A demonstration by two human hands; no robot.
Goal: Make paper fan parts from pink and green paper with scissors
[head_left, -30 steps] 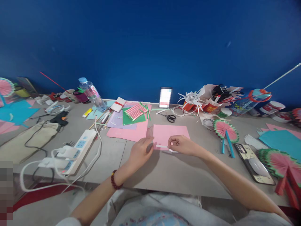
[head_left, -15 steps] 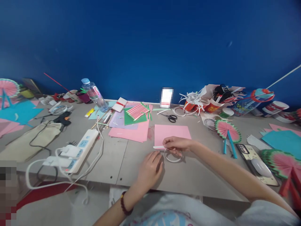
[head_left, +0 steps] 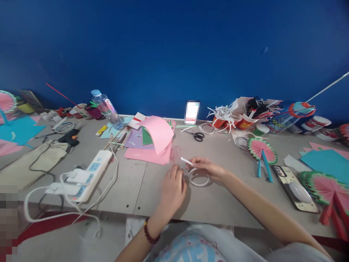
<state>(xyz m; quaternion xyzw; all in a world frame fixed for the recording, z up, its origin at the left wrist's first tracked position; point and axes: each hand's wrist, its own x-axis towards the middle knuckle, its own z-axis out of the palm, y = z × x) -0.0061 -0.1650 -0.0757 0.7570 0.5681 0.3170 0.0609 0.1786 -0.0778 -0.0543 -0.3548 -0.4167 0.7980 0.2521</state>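
Note:
My right hand (head_left: pixel 205 168) pinches the loose end of a thin roll of white tape (head_left: pixel 199 185); the ring hangs below the fingers and a short strip sticks out to the left. Just left of it, over the grey table (head_left: pixel 218 203), is my left hand (head_left: pixel 174 187). It holds nothing I can see, its fingers loosely stretched and a little apart. Beyond the left hand, a curled sheet of pink paper (head_left: pixel 159 133) rests or hovers over a stack of pink paper (head_left: pixel 144 155), covering most of the pink-and-green folded piece there.
Black-handled scissors (head_left: pixel 198 136) lie beyond my hands. A power strip (head_left: pixel 94 174) with trailing white cables is on the left, near a plastic bottle (head_left: pixel 109 109). On the right are paper cups (head_left: pixel 245 122), a paper fan (head_left: pixel 263 151) and a phone under a mouse (head_left: pixel 300 191).
The pink sheet has gone from beneath my right hand to the stack at the left, curling upward. The tape's loose end now points up more, and my left fingers have lifted slightly.

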